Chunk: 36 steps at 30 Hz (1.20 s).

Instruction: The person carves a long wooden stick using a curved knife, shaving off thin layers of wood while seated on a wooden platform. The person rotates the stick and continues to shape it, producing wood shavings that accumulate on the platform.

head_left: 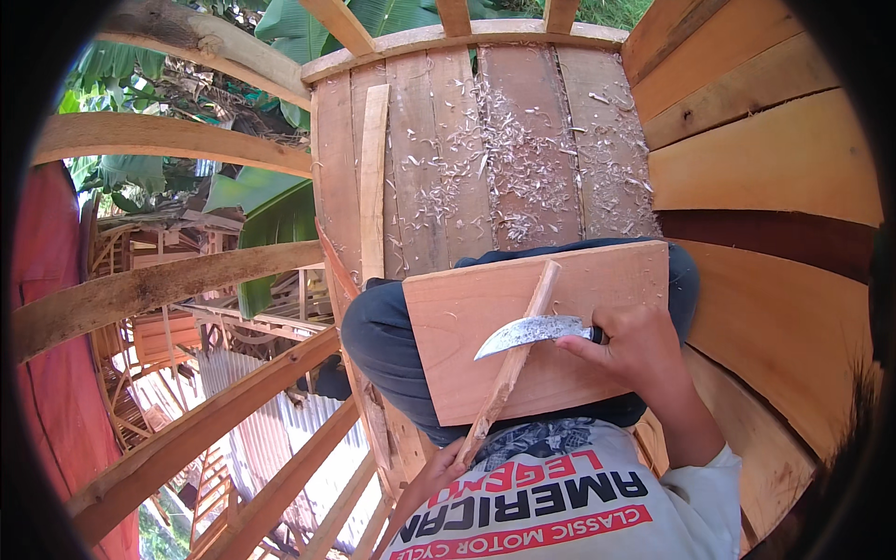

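My right hand (637, 347) is closed round the dark handle of a knife (530, 330). Its broad, curved blade is speckled and points left, lying across a wooden stick (510, 373). The stick slants from the lower left to the upper right over a flat wooden board (450, 322) on my lap. Near my shirt, my left hand (442, 469) grips the stick's lower end. Part of that hand's fingers is hidden. The stick's surface looks rough and partly whittled, and its far end rests over the board.
Curled wood shavings (527, 168) are scattered over the plank floor (411, 112) ahead. A long wooden strip (373, 177) lies on the floor to the left. Slatted railings (177, 280) run along the left, with leaves and a corrugated metal roof beyond. A plank wall (765, 168) stands on the right.
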Motion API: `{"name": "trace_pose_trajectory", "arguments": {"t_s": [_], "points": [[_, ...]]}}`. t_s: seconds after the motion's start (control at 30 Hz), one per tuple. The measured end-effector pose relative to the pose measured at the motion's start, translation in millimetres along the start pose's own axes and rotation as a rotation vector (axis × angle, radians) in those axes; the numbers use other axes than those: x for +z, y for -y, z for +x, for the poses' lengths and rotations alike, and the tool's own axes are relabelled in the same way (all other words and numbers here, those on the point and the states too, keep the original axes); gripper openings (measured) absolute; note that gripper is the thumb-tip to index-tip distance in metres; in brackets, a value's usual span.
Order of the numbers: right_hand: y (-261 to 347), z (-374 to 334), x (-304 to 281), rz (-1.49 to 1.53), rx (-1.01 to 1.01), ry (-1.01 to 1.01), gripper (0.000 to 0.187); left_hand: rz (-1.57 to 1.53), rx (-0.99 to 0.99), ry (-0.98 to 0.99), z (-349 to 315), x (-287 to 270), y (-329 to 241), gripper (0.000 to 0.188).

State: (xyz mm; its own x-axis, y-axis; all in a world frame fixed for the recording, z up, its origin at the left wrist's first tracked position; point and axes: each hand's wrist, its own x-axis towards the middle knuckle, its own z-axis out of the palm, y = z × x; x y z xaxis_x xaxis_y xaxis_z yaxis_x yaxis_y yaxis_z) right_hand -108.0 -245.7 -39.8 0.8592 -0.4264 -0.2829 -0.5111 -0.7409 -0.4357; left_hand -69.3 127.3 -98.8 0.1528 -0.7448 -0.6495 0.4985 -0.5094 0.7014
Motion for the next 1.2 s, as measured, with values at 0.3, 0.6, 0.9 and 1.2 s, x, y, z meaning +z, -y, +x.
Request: {"name": "trace_pose_trajectory", "arguments": {"t_s": [0.3, 0.6, 0.9, 1.2], "points": [[-46.4, 27.9, 0.5, -0.036, 0.274, -0.288, 0.059, 0.055, -0.001, -0.013, -3.3, -2.3, 12.3, 0.077], [-13.4, -1.0, 1.2, -0.045, 0.045, -0.011, 0.061, 0.04, 0.029, 0.022, 0.2, -2.8, 7.4, 0.076], [-37.2, 21.6, 5.5, -0.12, 0.137, -0.256, 0.063, 0.078, -0.03, 0.028, -4.5, 0.0, 1.4, 0.072], [-64.5, 14.2, -34.6, 0.158, 0.289, -0.321, 0.054, -0.064, 0.013, -0.027, -5.9, -0.9, 4.9, 0.066]]}}
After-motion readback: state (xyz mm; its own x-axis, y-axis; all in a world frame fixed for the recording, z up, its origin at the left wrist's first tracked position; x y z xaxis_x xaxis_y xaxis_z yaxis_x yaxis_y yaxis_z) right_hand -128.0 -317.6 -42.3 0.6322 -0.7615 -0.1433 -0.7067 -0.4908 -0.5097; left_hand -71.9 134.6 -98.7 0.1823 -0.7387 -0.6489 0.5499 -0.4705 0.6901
